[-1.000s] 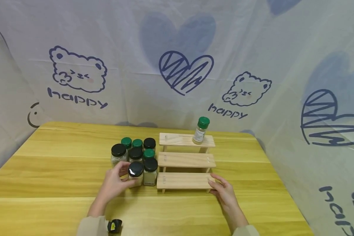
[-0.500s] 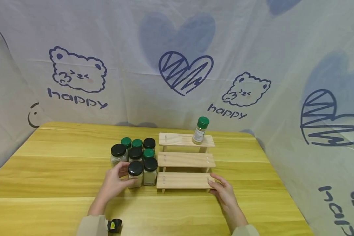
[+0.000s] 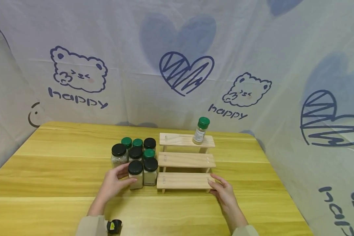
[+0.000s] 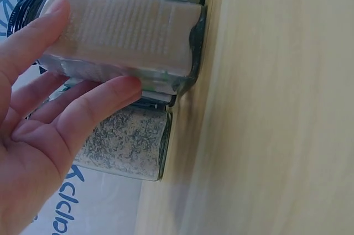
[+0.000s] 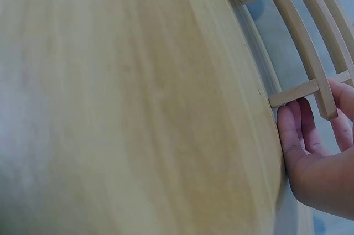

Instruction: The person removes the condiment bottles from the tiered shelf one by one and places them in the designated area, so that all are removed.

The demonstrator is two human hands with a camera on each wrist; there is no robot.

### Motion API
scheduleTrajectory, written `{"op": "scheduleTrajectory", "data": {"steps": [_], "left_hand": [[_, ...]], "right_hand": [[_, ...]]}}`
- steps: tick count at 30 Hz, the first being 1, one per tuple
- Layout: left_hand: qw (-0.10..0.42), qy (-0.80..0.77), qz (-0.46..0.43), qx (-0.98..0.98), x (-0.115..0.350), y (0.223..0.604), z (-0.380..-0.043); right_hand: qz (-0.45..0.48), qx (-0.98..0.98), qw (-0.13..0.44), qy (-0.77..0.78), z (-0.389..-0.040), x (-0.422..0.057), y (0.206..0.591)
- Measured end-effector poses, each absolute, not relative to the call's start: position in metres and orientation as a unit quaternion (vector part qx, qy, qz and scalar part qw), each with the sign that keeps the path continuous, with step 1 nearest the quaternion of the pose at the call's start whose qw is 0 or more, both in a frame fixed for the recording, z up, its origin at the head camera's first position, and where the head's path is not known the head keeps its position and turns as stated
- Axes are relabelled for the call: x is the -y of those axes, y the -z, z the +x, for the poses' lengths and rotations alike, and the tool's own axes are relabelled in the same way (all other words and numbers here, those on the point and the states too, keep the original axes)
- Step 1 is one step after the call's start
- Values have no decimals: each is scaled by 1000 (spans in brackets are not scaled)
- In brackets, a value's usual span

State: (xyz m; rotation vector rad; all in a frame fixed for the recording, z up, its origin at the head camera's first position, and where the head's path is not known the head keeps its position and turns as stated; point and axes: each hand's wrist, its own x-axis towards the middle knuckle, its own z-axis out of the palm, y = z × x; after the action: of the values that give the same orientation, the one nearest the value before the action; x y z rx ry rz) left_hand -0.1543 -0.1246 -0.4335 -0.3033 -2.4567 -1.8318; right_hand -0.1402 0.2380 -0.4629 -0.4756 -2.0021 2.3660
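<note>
My left hand (image 3: 114,183) holds a square glass spice jar (image 3: 136,180) with a black lid at the front of a cluster. In the left wrist view its thumb lies on one face of this jar (image 4: 121,30), which has pale beige contents, and the fingers are at an adjoining side. Behind them is a jar of speckled seasoning (image 4: 121,141). My right hand (image 3: 224,191) pinches the right end of the lowest step of a three-step wooden rack (image 3: 184,181). In the right wrist view, its fingers (image 5: 293,124) are around the rack's leg (image 5: 296,92).
Several other jars with black or green lids crowd left of the rack, among them a black-lidded jar (image 3: 150,172) touching its side or nearly so. A green-capped shaker (image 3: 199,134) stands on the top step. A patterned curtain (image 3: 129,65) hangs behind the yellow wooden table (image 3: 62,170).
The held jar has shifted slightly, and the bright glare on its lid is gone. My right hand and the rack stay where they were.
</note>
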Motion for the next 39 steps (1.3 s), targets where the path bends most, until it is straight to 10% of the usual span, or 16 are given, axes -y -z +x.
{"op": "scheduleTrajectory", "data": {"steps": [39], "left_hand": [[23,532,-13,847,121,414,-135]], "right_hand": [[-146,643,14,-751,-141,-239,466]]}}
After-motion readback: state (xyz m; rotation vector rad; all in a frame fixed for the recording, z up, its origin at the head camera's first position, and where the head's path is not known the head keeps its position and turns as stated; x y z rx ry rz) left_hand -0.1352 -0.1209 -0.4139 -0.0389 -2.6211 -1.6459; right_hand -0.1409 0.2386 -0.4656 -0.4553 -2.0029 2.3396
